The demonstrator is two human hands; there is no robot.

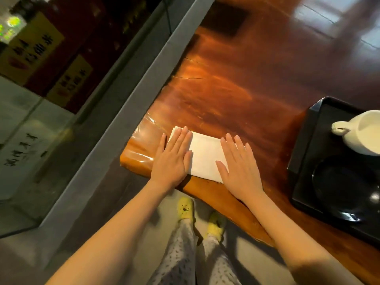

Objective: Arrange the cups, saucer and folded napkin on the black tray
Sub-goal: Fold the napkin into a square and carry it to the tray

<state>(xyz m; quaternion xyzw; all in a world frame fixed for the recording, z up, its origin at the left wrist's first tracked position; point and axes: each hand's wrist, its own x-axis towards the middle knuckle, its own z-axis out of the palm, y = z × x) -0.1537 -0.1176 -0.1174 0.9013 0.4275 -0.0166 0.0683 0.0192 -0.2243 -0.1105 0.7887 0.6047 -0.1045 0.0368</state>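
Both hands, left [172,159] and right [239,165], spread flat, palms down on the folded napkin [205,155].

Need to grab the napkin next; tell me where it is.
The white napkin lies flat on the wooden table near its front edge, under the left hand and right hand, left of the black tray.

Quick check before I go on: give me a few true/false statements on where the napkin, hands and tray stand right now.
1. Both hands press flat on the white napkin. True: left hand and right hand rest on it, palms down.
2. The napkin lies on the black tray. False: it lies on the wooden table, left of the tray.
3. A white pot stands on the tray. True.
4. The right hand grips a cup. False: it lies open, holding nothing.
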